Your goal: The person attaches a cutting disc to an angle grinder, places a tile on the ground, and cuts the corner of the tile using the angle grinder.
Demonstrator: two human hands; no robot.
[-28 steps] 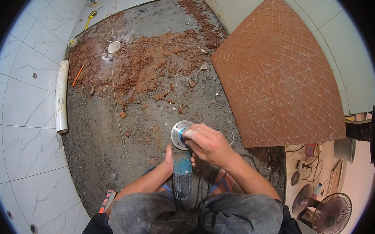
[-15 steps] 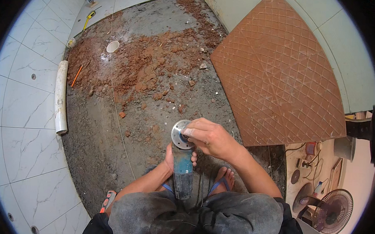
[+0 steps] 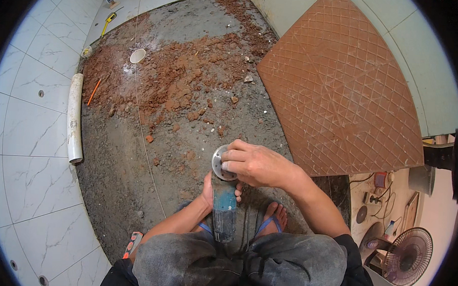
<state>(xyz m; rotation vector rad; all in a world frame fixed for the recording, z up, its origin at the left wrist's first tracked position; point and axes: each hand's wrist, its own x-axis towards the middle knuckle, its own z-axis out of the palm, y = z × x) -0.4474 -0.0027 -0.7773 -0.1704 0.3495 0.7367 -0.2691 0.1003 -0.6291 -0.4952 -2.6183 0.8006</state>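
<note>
A dusty blue and dark angle grinder (image 3: 223, 214) is held upright between my legs, with a silver metal disc with holes (image 3: 218, 168) at its upper end. My left hand (image 3: 207, 190) is closed round the grinder body just below the disc, fingertips showing on the right side. My right hand (image 3: 251, 163) has its fingers curled over the disc's centre; whatever small part they grip there is hidden under them. My sandalled feet rest on the rough floor on either side of the tool.
Rubble and red soil (image 3: 180, 84) cover the floor. A white pipe (image 3: 75, 117) lies along the left tiles (image 3: 33, 180). A large brown patterned panel (image 3: 338, 96) lies at right, near a fan (image 3: 407, 255). An orange stick (image 3: 94, 91) and yellow tool (image 3: 109, 20) lie farther off.
My right hand has turned and risen slightly over the disc, covering more of its centre and the blue piece seen there earlier. The grinder has shifted slightly up and right.
</note>
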